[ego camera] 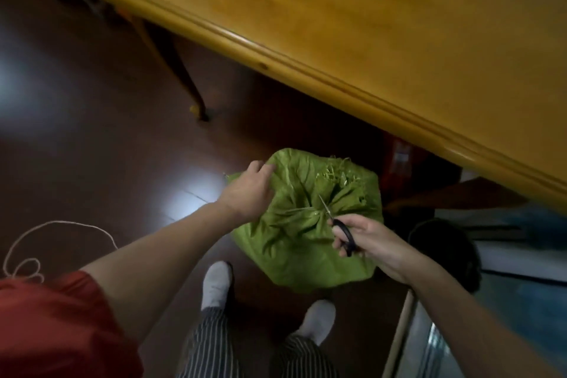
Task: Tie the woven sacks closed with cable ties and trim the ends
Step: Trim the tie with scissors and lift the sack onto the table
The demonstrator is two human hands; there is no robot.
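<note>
A green woven sack [294,242] stands on the dark floor in front of my feet, its mouth gathered into a bunch with frayed green threads fanning out at the top right. My right hand [365,239] grips black-handled scissors [339,228], whose blades point at the gathered neck. A thin pale strip, perhaps the cable tie's tail [299,210], lies across the folds beside the blades. My left hand [248,190] rests on the sack's upper left side and holds the fabric there.
A yellow wooden table [368,24] overhangs the sack from the upper right, with a curved leg [181,70] at the left. A white cord [46,239] loops on the floor at left. A dark round object [445,252] and a red item [399,163] stand to the right.
</note>
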